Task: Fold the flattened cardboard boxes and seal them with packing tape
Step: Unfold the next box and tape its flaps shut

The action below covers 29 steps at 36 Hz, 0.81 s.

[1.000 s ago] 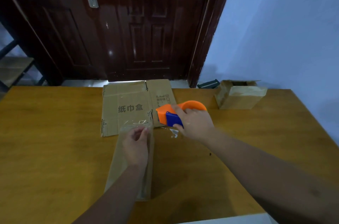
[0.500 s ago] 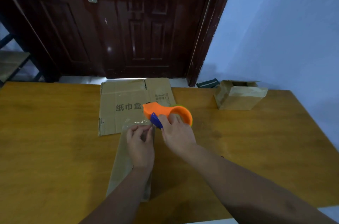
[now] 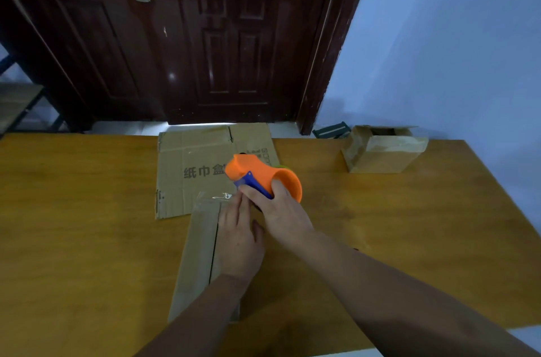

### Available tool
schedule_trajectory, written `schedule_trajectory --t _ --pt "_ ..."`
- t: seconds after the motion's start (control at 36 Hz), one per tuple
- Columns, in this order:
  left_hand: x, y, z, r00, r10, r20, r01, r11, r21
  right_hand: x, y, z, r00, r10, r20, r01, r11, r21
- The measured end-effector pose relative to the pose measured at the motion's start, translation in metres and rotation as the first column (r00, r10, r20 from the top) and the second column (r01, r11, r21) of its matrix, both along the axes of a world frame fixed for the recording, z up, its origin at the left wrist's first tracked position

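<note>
The tape dispenser (image 3: 259,172) is gripped by the right hand (image 3: 282,214); the cardboard box (image 3: 199,254) is pressed under the flat left hand (image 3: 238,239).

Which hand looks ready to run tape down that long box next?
The right hand: it grips the orange tape dispenser at the far end of the long box. The left hand lies flat on that box, likely steadying it.
</note>
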<state>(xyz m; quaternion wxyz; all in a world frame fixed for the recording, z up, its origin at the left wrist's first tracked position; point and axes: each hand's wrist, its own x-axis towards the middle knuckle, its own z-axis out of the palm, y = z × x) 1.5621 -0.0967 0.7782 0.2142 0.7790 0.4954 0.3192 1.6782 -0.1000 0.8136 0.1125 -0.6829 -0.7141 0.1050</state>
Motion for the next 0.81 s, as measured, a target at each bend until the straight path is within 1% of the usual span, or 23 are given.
schedule_trajectory --t 0.14,0.22,0.28,0.39,0.44,0.5,0.61,0.67,0.75,0.81 --pt "-0.004 0.002 -0.002 0.996 -0.056 -0.065 0.061 0.994 0.089 0.002 0.003 -0.006 0.999 -0.041 -0.028 0.04 0.999 -0.025" --pt "-0.003 0.002 -0.001 0.993 -0.087 -0.078 0.094 0.992 0.09 0.007 0.005 -0.008 0.996 -0.079 -0.042 0.077 0.996 -0.045" --pt "-0.003 0.002 -0.002 0.998 -0.064 -0.022 0.065 0.997 0.029 0.011 0.007 -0.008 0.991 -0.123 -0.06 0.119 0.991 -0.062" --pt "-0.003 0.005 -0.002 0.989 0.076 0.129 -0.054 0.985 -0.163 0.019 0.006 -0.012 0.981 -0.189 -0.053 0.185 0.98 -0.067" --pt "-0.003 0.006 0.0 0.982 0.104 0.158 -0.07 0.976 -0.206 0.024 0.003 -0.016 0.975 -0.221 -0.03 0.218 0.972 -0.088" --pt "-0.003 0.007 0.0 0.983 0.106 0.153 -0.07 0.972 -0.223 0.028 -0.002 -0.02 0.97 -0.245 -0.009 0.242 0.963 -0.121" --pt "-0.004 0.01 -0.003 0.985 0.121 0.126 -0.088 0.967 -0.239 0.037 -0.013 -0.034 0.959 -0.272 0.085 0.284 0.936 -0.21" --pt "-0.004 0.011 -0.004 0.989 0.116 0.087 -0.093 0.968 -0.233 0.042 -0.019 -0.043 0.954 -0.277 0.119 0.299 0.916 -0.266" --pt "-0.001 0.012 -0.004 0.996 0.062 -0.059 -0.073 0.976 -0.204 0.046 -0.027 -0.056 0.948 -0.272 0.165 0.313 0.886 -0.341" --pt "0.001 0.014 -0.006 0.985 0.031 -0.171 -0.061 0.983 -0.174 0.048 -0.032 -0.063 0.945 -0.261 0.199 0.319 0.871 -0.374"
